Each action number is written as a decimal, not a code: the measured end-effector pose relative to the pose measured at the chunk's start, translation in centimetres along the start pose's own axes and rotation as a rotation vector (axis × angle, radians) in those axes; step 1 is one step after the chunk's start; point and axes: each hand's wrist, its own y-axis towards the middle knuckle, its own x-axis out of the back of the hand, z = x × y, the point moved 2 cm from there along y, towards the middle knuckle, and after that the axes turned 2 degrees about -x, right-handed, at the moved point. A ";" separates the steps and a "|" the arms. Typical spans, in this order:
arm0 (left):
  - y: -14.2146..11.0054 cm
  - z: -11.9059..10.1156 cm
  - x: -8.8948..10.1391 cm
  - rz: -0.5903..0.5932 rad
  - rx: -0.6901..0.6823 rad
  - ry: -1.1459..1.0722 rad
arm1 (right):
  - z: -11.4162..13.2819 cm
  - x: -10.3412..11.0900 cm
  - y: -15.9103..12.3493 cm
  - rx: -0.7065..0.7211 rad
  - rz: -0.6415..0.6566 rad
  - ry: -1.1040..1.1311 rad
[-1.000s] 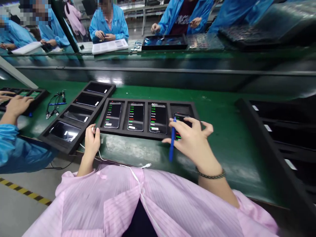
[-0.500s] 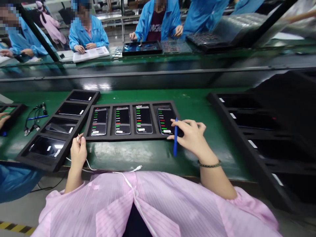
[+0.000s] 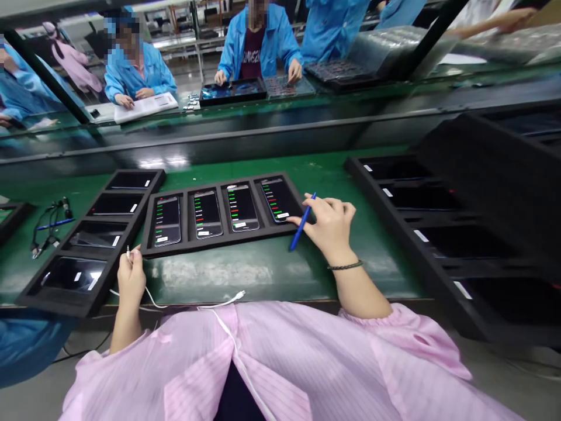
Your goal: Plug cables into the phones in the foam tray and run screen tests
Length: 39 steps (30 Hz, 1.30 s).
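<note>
A black foam tray (image 3: 219, 244) lies on the green belt with several phones in its slots, their screens lit with green and red lines. My right hand (image 3: 331, 225) rests at the tray's right end, closed round a blue pen (image 3: 301, 224), fingertips by the rightmost phone (image 3: 276, 199). My left hand (image 3: 130, 276) is at the tray's front left corner, closed on the plug end of a white cable (image 3: 197, 303) that trails along the belt's front edge.
A second black tray (image 3: 65, 295) of dark phones lies angled at the left. Stacked black trays (image 3: 442, 228) fill the right side. Cables and a blue pen (image 3: 50, 225) lie far left. Co-workers in blue coats work beyond the far rail.
The view has swung right, so the tray sits further left. My right hand has slid off the rightmost phone to the tray's right end, the pen tilting. My left hand keeps its hold on the cable.
</note>
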 end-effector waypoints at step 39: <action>-5.6 -10.5 -7.2 0.256 0.654 -1.273 | 6.5 -2.4 -2.4 0.578 0.035 -0.011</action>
